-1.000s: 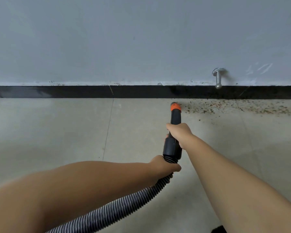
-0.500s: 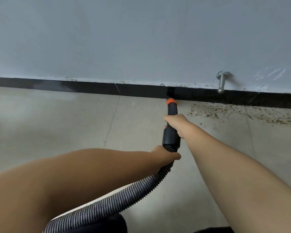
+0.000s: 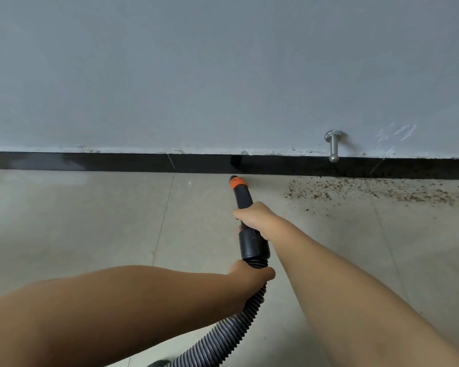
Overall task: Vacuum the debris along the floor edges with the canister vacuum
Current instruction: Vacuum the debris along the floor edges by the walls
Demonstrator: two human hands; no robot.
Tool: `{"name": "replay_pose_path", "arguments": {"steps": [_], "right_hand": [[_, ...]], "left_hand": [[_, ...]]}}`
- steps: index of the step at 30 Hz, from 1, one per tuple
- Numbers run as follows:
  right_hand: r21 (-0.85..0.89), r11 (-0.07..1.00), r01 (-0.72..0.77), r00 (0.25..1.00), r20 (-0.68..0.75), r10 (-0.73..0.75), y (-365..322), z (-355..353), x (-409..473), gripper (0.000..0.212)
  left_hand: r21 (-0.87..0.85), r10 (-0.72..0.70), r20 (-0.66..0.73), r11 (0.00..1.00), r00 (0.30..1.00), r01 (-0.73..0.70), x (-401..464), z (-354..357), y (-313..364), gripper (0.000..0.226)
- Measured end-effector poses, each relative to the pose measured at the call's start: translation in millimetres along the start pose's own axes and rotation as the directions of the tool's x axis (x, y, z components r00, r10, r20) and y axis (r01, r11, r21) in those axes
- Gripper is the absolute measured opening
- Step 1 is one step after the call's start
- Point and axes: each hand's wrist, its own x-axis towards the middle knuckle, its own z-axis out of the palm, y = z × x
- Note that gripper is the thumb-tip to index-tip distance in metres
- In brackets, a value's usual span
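A black vacuum nozzle (image 3: 243, 197) with an orange tip points at the floor edge just below the black skirting board (image 3: 117, 162). My right hand (image 3: 255, 218) grips the nozzle's middle. My left hand (image 3: 249, 276) grips the ribbed grey hose (image 3: 223, 343) where it joins the nozzle. Brown debris (image 3: 355, 190) lies scattered along the skirting to the right of the tip, a short gap away. The canister itself is out of view.
A metal door stopper (image 3: 333, 145) sticks out of the grey wall (image 3: 223, 75) above the debris. The beige tiled floor (image 3: 77, 221) stretches left and toward me. A dark object shows at the bottom edge.
The nozzle tip has moved left and closer to the skirting, leaving a wider gap to the debris patch. Both hands keep their grips.
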Motion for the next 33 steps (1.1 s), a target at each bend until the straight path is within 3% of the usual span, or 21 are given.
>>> {"name": "replay_pose_path", "arguments": {"steps": [4, 9, 14, 19, 27, 33], "right_hand": [[-0.015, 1.000, -0.015, 0.999, 0.029, 0.015, 9.6, 1.3, -16.8, 0.030], [-0.013, 0.999, -0.034, 0.996, 0.085, 0.035, 29.2, 5.4, -43.2, 0.024], [0.053, 0.995, -0.088, 0.994, 0.073, 0.084, 57.4, -14.0, -68.9, 0.016], [0.194, 0.967, -0.168, 0.983, -0.039, 0.179, 89.6, -57.0, -85.9, 0.017], [0.397, 0.901, -0.178, 0.939, -0.205, 0.276, 112.7, -104.0, -88.0, 0.028], [0.322, 0.934, -0.156, 0.964, -0.159, 0.215, 101.5, -82.7, -78.5, 0.019]], "left_hand": [[0.014, 0.000, 0.016, 1.000, 1.000, 0.000, -14.2, 3.1, -9.8, 0.016], [0.276, 0.057, -0.061, 0.960, 0.997, -0.038, -26.0, 12.4, -33.0, 0.022], [0.374, 0.030, 0.031, 0.927, 0.999, -0.039, -35.6, 31.7, -50.8, 0.021], [0.506, 0.037, 0.158, 0.855, 0.987, -0.113, -37.3, 63.1, -48.3, 0.026], [0.497, 0.061, 0.244, 0.849, 0.968, -0.179, -38.1, 100.2, -25.7, 0.022], [0.422, 0.051, 0.212, 0.896, 0.976, -0.139, -31.5, 86.9, -35.8, 0.019]]}}
